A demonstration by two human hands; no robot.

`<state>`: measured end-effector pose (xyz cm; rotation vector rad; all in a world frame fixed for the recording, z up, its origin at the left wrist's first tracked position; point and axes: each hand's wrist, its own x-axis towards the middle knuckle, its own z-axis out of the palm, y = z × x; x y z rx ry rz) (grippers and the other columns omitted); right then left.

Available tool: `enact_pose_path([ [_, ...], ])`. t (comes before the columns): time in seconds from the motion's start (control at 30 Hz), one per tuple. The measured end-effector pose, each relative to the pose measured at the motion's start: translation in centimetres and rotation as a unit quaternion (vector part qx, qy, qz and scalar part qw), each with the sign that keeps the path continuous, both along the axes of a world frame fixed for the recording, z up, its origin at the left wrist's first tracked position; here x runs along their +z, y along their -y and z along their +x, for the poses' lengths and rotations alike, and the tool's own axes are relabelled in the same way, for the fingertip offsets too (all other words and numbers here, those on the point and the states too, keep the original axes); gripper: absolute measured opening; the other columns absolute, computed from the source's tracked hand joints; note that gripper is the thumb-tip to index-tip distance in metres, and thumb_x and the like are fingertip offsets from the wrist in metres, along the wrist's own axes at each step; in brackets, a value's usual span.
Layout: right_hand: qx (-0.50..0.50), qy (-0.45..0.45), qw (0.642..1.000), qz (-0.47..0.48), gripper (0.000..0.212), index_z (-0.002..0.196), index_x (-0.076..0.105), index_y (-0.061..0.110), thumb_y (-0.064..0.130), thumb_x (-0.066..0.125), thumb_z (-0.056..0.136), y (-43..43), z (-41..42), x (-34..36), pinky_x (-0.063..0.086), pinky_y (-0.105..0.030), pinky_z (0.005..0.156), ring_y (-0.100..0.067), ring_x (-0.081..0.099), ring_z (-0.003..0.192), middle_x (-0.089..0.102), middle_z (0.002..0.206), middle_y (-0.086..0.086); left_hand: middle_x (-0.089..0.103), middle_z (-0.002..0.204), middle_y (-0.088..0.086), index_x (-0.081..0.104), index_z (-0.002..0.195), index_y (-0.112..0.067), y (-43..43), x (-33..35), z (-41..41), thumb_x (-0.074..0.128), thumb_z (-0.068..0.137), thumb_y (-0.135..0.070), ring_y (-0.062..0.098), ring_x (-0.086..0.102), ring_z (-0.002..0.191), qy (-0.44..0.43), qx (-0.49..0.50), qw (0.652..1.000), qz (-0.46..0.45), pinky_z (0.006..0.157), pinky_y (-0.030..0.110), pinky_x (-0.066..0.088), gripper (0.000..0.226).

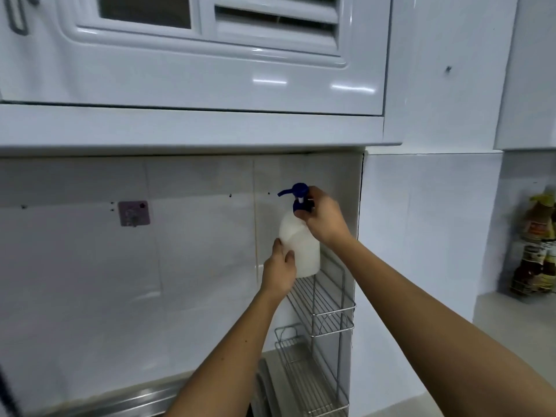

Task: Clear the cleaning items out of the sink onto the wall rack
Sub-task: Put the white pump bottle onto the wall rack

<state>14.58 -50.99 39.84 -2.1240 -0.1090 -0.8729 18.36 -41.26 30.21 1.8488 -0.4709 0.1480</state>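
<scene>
While I'm reaching up at the tiled wall, I'm holding the white pump bottle (301, 248) with both hands. My right hand (323, 218) is pinching the blue pump (298, 197) at the neck, fingers closed around the collar, so the nozzle is sticking out to the left of my fingertips. My left hand (278, 273) is cupping the lower left side of the bottle, thumb and fingers (290, 255) pressing flat on the plastic. The bottle is sitting upright between my two hands, its base right at the top shelf of the wire wall rack (325, 299), just below and right of my left fingers. Can't really tell if it's fully resting on the wires or still hovering, since my left hand is covering that corner. The sink (126, 401) is getting cut off at the bottom edge, and my arms are hiding most of it.
</scene>
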Motion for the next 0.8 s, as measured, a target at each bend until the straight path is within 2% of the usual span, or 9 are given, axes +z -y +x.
enact_pose_path([
  [0.1,0.006,-0.025,0.999,0.036,0.031,0.12,0.053,0.004,-0.003,0.055,0.09,0.4,1.7,-0.5,0.044,-0.017,0.068,-0.017,0.056,0.09,0.059,0.105,-0.008,0.055,0.133,0.012,0.024,0.149,-0.019,0.1,-0.9,1.3,0.033,0.102,-0.018,0.027,0.058,0.109,-0.017,-0.007,1.0,0.013,0.085,0.029,0.05,0.048],
  [0.17,-0.005,-0.039,0.999,0.038,0.03,0.12,0.053,0.004,-0.002,0.054,0.091,0.7,3.1,-1.1,0.046,-0.022,0.074,-0.019,0.057,0.092,0.061,0.11,-0.011,0.055,0.135,0.008,0.023,0.15,-0.023,0.1,-1.4,2.0,0.033,0.099,-0.013,0.022,0.057,0.106,-0.034,-0.025,0.999,0.017,0.079,0.025,0.048,0.053],
  [0.33,-0.01,-0.052,0.995,0.082,0.029,0.124,0.051,0.006,0.004,0.05,0.095,1.9,5.6,-2.6,0.037,-0.013,0.059,-0.017,0.054,0.088,0.06,0.107,-0.009,0.047,0.144,0.006,0.013,0.153,-0.023,0.8,-2.7,3.3,0.036,0.094,-0.008,0.023,0.052,0.122,-0.058,-0.048,0.996,0.048,0.098,0.027,0.044,0.065],
  [0.4,-0.012,-0.063,0.996,0.059,0.036,0.133,0.045,0.009,0.005,0.045,0.097,2.5,6.3,-3.5,0.044,-0.016,0.071,-0.022,0.056,0.098,0.058,0.112,-0.008,0.045,0.147,0.006,0.01,0.154,-0.022,1.3,-3.0,4.1,0.036,0.093,-0.008,0.023,0.05,0.126,-0.067,-0.05,0.995,0.055,0.101,0.025,0.042,0.067],
  [0.43,-0.018,-0.074,0.996,0.044,0.044,0.14,0.037,0.012,0.005,0.043,0.098,2.5,6.5,-4.3,0.047,-0.022,0.085,-0.024,0.056,0.109,0.056,0.123,-0.009,0.045,0.147,0.005,0.01,0.154,-0.022,1.4,-3.2,4.4,0.035,0.093,-0.007,0.022,0.05,0.126,-0.074,-0.051,0.994,0.06,0.1,0.023,0.041,0.068],
  [0.53,-0.043,-0.096,0.994,-0.002,0.067,0.153,0.004,0.017,0.006,0.041,0.098,2.5,6.7,-6.5,0.039,-0.039,0.111,-0.027,0.039,0.136,0.027,0.155,-0.008,0.048,0.145,0.005,0.016,0.153,-0.021,1.5,-3.6,5.4,0.033,0.091,-0.004,0.019,0.052,0.122,-0.082,-0.048,0.993,0.067,0.092,0.019,0.042,0.067],
  [0.6,-0.043,-0.114,0.992,-0.014,0.07,0.152,-0.008,0.018,0.007,0.037,0.099,2.4,6.6,-8.3,0.035,-0.038,0.114,-0.027,0.033,0.14,0.015,0.159,-0.007,0.051,0.141,0.005,0.022,0.152,-0.02,1.6,-3.8,6.2,0.033,0.09,-0.003,0.017,0.054,0.117,-0.079,-0.051,0.993,0.073,0.082,0.014,0.044,0.065],
  [0.67,-0.06,-0.138,0.988,-0.028,0.067,0.152,-0.005,0.014,0.008,0.036,0.099,2.3,6.1,-10.1,0.038,-0.036,0.108,-0.029,0.039,0.135,0.024,0.154,-0.009,0.053,0.139,0.008,0.024,0.15,-0.019,1.6,-3.7,6.5,0.034,0.09,-0.002,0.016,0.054,0.113,-0.066,-0.051,0.993,0.08,0.075,0.01,0.042,0.063],
  [0.8,-0.031,-0.291,0.953,-0.079,0.071,0.15,-0.007,0.003,0.01,0.039,0.096,2.3,6.0,-14.5,0.04,-0.032,0.106,-0.03,0.038,0.135,0.013,0.158,-0.016,0.044,0.147,0.012,0.017,0.153,-0.015,2.1,-3.7,6.7,0.035,0.092,-0.005,0.024,0.05,0.125,-0.077,-0.045,0.991,0.097,0.096,0.022,0.038,0.064],
])
